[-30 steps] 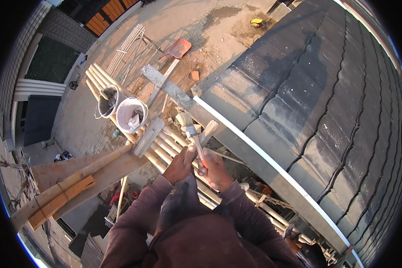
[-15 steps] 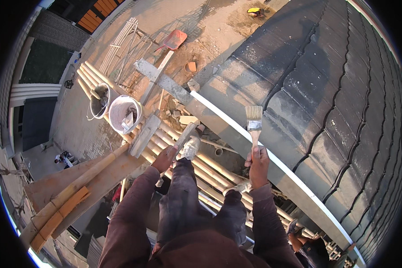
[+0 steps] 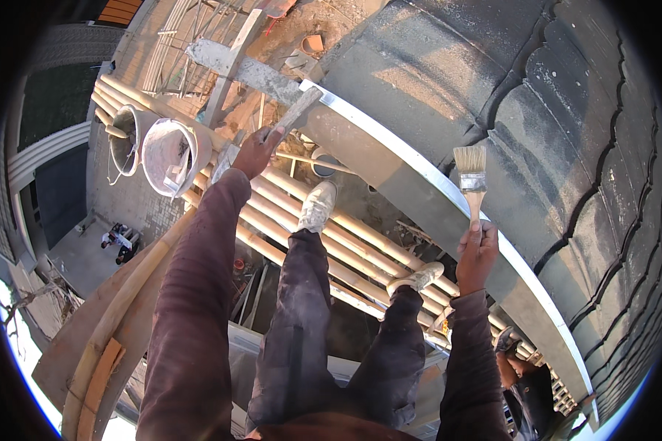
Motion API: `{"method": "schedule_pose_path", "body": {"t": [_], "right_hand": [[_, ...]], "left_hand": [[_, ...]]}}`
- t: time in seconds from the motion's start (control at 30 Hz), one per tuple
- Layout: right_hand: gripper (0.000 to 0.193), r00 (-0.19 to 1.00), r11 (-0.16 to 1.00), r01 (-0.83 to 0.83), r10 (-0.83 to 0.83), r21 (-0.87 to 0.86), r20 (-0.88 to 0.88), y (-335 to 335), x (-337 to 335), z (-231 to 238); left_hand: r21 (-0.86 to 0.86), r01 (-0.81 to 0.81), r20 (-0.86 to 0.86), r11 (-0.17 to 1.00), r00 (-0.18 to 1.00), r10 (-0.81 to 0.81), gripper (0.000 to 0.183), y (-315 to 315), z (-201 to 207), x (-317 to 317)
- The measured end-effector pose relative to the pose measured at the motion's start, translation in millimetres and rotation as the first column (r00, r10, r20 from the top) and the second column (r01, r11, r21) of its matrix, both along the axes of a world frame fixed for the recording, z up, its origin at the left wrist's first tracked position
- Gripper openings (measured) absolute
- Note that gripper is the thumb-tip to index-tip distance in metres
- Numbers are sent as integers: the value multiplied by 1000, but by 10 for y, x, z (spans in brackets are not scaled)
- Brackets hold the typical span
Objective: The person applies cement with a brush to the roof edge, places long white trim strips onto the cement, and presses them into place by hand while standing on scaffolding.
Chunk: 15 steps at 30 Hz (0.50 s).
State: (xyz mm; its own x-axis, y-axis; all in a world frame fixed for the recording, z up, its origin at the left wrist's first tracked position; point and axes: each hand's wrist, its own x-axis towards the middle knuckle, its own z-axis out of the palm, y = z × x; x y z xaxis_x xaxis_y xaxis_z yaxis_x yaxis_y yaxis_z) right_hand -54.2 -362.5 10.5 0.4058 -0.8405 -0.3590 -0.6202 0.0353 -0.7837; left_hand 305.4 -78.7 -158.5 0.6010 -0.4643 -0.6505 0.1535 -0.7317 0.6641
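Observation:
My left hand (image 3: 256, 151) is closed around one end of a narrow grey dusty strip of board (image 3: 300, 108). The strip's far end reaches the corner of the roof's white edge trim (image 3: 397, 151); whether it touches cannot be told. In my right hand (image 3: 478, 257) is a flat paintbrush (image 3: 472, 176), gripped by its wooden handle with the pale bristles pointing up. The brush is held over the trim beside dark grey roof tiles (image 3: 449, 73). My fingers partly hide its handle.
I stand on a platform of bamboo poles (image 3: 357, 253) with gaps between them. Two buckets (image 3: 175, 158) stand at the left, the nearer one white with mortar-stained insides. A wooden beam (image 3: 232, 62) crosses a grey plank (image 3: 265, 79). Another person (image 3: 529, 386) is at the lower right.
My left hand has moved forward and left with the strip, bringing it up to the trim's corner. My right hand has shifted right with the brush. The whole view has tilted and shifted.

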Motion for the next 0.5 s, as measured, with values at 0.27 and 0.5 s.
{"method": "schedule_pose_path", "body": {"t": [0.27,0.5], "right_hand": [[25,1000,1000,-22,22,0,-8,52,218,-154],[23,999,998,-40,38,55,23,67,315,-160]], "left_hand": [[3,-23,-36,1000,999,23,61,-50,-323,-21],[-6,-114,-89,993,990,113,62,-29,-423,-101]]}}
